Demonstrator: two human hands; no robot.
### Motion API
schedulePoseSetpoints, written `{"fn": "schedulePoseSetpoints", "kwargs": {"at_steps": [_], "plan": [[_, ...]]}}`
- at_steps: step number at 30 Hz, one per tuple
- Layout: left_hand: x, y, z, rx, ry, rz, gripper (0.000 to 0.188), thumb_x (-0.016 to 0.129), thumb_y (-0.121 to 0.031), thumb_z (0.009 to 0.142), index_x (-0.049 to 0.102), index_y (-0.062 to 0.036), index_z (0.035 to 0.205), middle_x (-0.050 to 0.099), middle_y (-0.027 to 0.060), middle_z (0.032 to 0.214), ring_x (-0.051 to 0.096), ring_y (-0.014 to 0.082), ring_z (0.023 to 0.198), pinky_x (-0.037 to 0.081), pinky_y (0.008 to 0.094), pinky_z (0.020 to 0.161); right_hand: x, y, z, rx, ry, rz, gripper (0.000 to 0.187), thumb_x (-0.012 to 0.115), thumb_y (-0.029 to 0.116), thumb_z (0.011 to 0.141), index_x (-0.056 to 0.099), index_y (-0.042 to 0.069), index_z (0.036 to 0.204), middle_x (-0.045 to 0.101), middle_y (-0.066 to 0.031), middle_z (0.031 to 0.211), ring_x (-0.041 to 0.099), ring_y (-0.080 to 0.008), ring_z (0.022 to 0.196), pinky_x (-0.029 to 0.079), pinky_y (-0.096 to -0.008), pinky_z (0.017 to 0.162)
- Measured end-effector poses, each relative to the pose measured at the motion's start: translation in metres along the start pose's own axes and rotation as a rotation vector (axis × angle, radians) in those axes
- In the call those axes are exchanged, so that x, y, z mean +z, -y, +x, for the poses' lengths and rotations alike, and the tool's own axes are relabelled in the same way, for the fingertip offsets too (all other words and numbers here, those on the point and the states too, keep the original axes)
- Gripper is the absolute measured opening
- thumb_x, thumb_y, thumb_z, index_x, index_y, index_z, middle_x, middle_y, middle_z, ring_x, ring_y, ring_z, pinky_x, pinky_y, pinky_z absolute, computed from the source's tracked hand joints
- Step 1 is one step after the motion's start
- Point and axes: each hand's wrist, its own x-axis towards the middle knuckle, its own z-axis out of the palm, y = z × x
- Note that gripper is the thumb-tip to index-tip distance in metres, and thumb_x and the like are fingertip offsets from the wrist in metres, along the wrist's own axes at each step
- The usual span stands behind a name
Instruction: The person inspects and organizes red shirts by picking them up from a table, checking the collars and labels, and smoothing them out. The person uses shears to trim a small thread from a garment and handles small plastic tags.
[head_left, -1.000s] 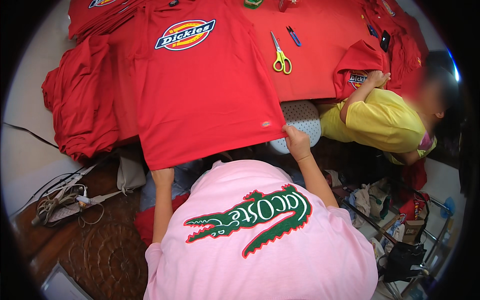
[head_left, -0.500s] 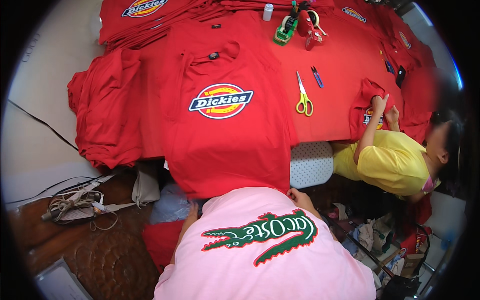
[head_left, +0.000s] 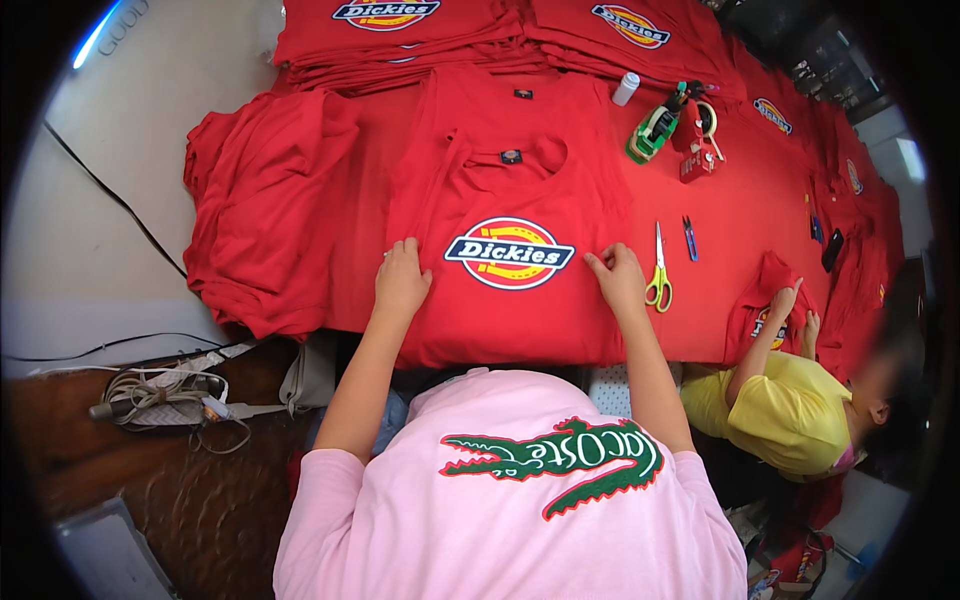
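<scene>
A red shirt (head_left: 500, 325) lies face up in front of me, neck opening away from me, with a blue, white and yellow printed emblem (head_left: 509, 254) on its chest. My left hand (head_left: 402, 280) is at the shirt's left side, fingers bent together on the cloth. On the opposite side, level with the emblem, my right hand (head_left: 619, 278) pinches the fabric between thumb and fingers. Under and beyond this shirt lies another red shirt (head_left: 480, 95), its collar label showing. The fingertips are partly lost against the red cloth.
Yellow-handled scissors (head_left: 659, 280) and blue thread snips (head_left: 690, 238) lie to the right. Behind them stand a green tape dispenser (head_left: 648, 138) and a white bottle (head_left: 626, 89). Red shirts are heaped at left (head_left: 265, 220) and stacked at the back. A person in yellow (head_left: 790, 410) handles red cloth at right.
Both my hands have risen from beside my lap onto the shirt's two sides. The shirt's lower part, which hung over the table's front edge, has come up to about that edge.
</scene>
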Motion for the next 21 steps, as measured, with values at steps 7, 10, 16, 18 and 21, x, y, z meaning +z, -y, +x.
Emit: {"fn": "schedulePoseSetpoints", "kwargs": {"at_steps": [7,10,16,18,21], "plan": [[-0.001,0.115,0.042,-0.505,0.235,-1.294,0.012,0.057,-0.004,0.079,0.063,-0.0041,0.09,0.065,0.0037,0.091,0.06,0.0154,0.087,0.049,0.0328,0.075,0.004,-0.035,0.018,0.355,0.372,1.339,0.015,0.071,0.018,0.091,0.06,0.008,0.088,0.063,-0.0018,0.091,0.062,-0.0177,0.093,0.052,-0.04,0.087],[-0.017,0.128,0.034,-0.636,0.294,-1.71,0.011,0.055,-0.009,0.089,0.065,-0.0058,0.092,0.068,0.0036,0.094,0.063,0.0144,0.095,0.05,0.0304,0.089,0.01,-0.042,0.003,0.496,0.459,1.908,0.01,0.067,0.019,0.093,0.062,0.01,0.092,0.067,-0.0015,0.101,0.065,-0.0205,0.099,0.052,-0.0388,0.097],[-0.046,0.049,0.087,-0.824,0.739,-1.707,0.034,0.065,-0.014,0.096,0.064,0.0016,0.127,0.07,0.0091,0.124,0.063,0.0205,0.122,0.049,0.0336,0.108,0.02,0.028,0.026,0.884,0.575,1.866,0.049,0.058,0.034,0.105,0.056,0.002,0.142,0.063,-0.0158,0.142,0.061,-0.031,0.13,0.048,-0.0471,0.113],[-0.015,0.041,0.11,-0.727,0.688,-1.719,0.037,0.068,-0.014,0.096,0.063,0.0027,0.129,0.069,0.0105,0.126,0.063,0.0216,0.122,0.048,0.0345,0.109,0.016,0.067,0.05,0.877,0.565,1.742,0.051,0.056,0.034,0.106,0.055,0.001,0.144,0.062,-0.016,0.143,0.061,-0.0306,0.13,0.049,-0.0466,0.113],[0.009,-0.008,0.158,-0.685,0.684,-1.56,0.043,0.07,-0.017,0.095,0.061,0.0052,0.131,0.067,0.0124,0.128,0.063,0.0229,0.122,0.049,0.0355,0.109,0.026,0.087,0.102,0.769,0.619,1.713,0.048,0.056,0.032,0.106,0.057,0.001,0.143,0.065,-0.0142,0.141,0.062,-0.028,0.128,0.051,-0.0436,0.11]]}}
